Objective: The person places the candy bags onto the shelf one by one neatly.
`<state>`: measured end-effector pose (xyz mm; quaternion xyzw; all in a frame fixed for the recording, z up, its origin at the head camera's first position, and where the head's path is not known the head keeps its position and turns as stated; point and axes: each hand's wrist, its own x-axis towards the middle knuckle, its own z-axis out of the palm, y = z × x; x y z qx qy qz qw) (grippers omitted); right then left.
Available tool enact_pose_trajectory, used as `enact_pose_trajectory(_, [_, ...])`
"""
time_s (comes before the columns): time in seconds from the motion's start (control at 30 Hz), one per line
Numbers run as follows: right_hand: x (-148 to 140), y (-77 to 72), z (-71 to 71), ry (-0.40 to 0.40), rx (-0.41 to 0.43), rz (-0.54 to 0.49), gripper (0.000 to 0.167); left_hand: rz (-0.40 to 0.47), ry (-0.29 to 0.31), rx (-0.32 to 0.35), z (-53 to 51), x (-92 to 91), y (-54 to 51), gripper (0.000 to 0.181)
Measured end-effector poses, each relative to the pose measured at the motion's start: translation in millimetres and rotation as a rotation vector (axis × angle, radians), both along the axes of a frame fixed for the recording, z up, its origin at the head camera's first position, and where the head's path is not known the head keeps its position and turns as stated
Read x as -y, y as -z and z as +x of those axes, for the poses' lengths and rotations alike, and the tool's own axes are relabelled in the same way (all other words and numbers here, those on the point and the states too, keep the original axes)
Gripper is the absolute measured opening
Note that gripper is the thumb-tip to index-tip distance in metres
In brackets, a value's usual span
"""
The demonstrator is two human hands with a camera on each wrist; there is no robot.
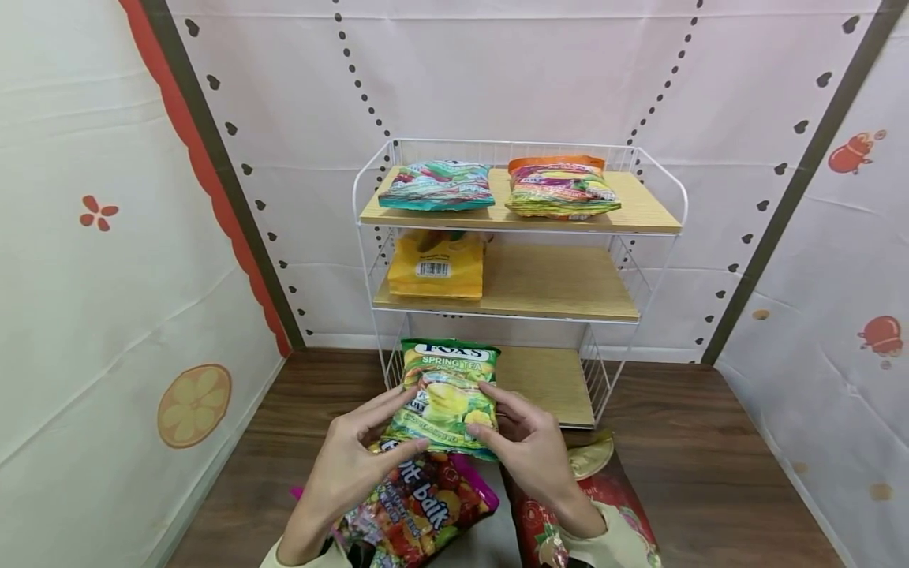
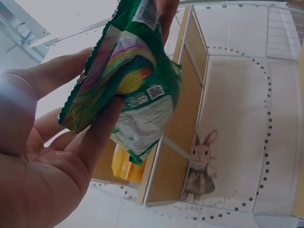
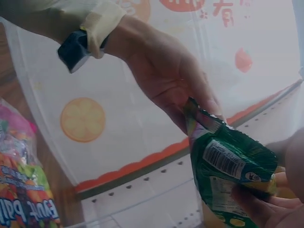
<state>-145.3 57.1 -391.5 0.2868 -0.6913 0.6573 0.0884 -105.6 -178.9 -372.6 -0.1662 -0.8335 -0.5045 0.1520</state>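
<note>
Faces white wire rack (image 1: 561, 272) on dark wood-grain table (image 1: 689, 434), with printed walls (image 1: 511, 79) on three sides (orange slice (image 1: 195, 405), hearts (image 1: 801, 127)). Pinches green Fox's bag (image 1: 446, 394) at both sides between thumbs and fingers of left hand (image 1: 355, 457) and right hand (image 1: 529, 450), in front of rack's bottom shelf (image 1: 550, 386), near fruit-print bag (image 1: 419, 513).

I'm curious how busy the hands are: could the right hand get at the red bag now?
Probably yes, but the right hand must first let go of the green pack; the red bag lies below its wrist, with no other pack seen on top.
</note>
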Motion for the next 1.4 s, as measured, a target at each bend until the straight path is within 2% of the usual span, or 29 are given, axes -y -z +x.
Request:
enact_pose_trajectory(0.13, [-9.2,-5.1,0.9,-0.045,-0.048,0.012,0.06,-0.008,0.017,-0.065,-1.5,-5.4,-2.0,0.056])
enact_pose_trajectory(0.3, [-21.6,-10.0,1.7,-0.058,-0.106,0.09,0.069,-0.021,0.022,-0.125,-4.0,-10.9,-4.3,0.057])
enact_pose_trajectory(0.4, [-28.0,-12.4,2.0,-0.069,-0.135,0.124,0.074,0.002,0.054,-0.139,-5.8,-14.5,-5.5,0.057])
enact_pose_trajectory(0.5, [-33.6,-14.6,3.1,-0.087,-0.126,0.146,0.081,0.03,0.085,-0.136,-7.9,-18.3,-6.7,0.057])
enact_pose_trajectory(0.6, [-38.7,-16.8,4.2,-0.091,-0.109,0.183,0.085,0.025,0.078,-0.136,-9.7,-22.1,-7.6,0.058])
enact_pose_trajectory(0.83, [-51.3,-21.0,4.1,-0.043,-0.184,0.265,0.086,-0.001,0.084,-0.161,-13.5,-31.8,-10.7,0.058])
enact_pose_trajectory(1.07, [-62.8,-25.7,0.5,0.016,-0.261,0.224,0.081,0.03,0.132,-0.192,-22.7,-45.6,-14.3,0.058])
enact_pose_trajectory(1.23, [-70.3,-29.0,-1.8,0.068,-0.259,0.225,0.079,0.028,0.152,-0.215,-30.7,-54.9,-18.0,0.058])
enact_pose_trajectory(1.4, [-74.0,-31.2,-6.3,0.079,-0.268,0.207,0.078,0.037,0.163,-0.202,-37.2,-60.8,-19.9,0.059])
